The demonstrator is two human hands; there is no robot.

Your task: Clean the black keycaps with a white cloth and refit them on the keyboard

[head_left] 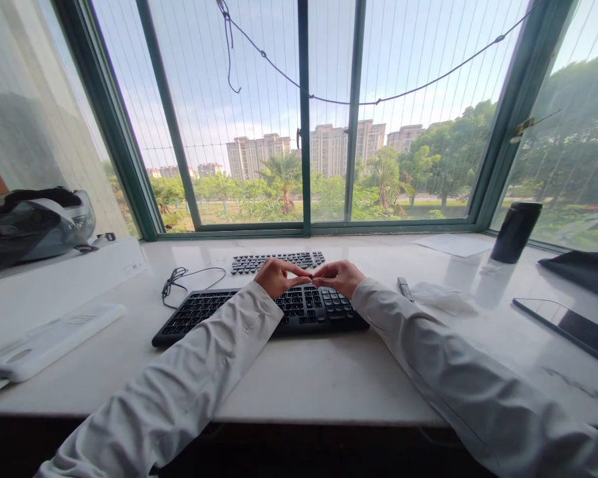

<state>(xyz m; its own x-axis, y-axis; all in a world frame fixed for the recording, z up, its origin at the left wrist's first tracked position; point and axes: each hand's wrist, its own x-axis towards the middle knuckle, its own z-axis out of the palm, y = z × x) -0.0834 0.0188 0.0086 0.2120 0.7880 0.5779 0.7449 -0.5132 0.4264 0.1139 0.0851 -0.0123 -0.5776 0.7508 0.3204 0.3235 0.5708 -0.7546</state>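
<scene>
Both my hands hover over the right half of a black keyboard [214, 313] that lies on the white sill. My left hand [278, 276] and my right hand [339, 276] face each other, thumbs and forefingers pinched, and the fingertips of the two hands meet in the middle. I cannot tell whether something small sits between the fingertips. White sleeves cover both my arms. A second, smaller black keyboard [275, 261] lies just behind the hands, near the window.
A coiled black cable [179, 282] lies left of the keyboards. On the right are a pen [405, 289], a crumpled tissue [441, 298], a black tumbler [515, 232], a paper [453, 244] and a dark flat device [568, 326]. A white box [54, 279], a helmet [30, 222] and a long white object [54, 340] stand left.
</scene>
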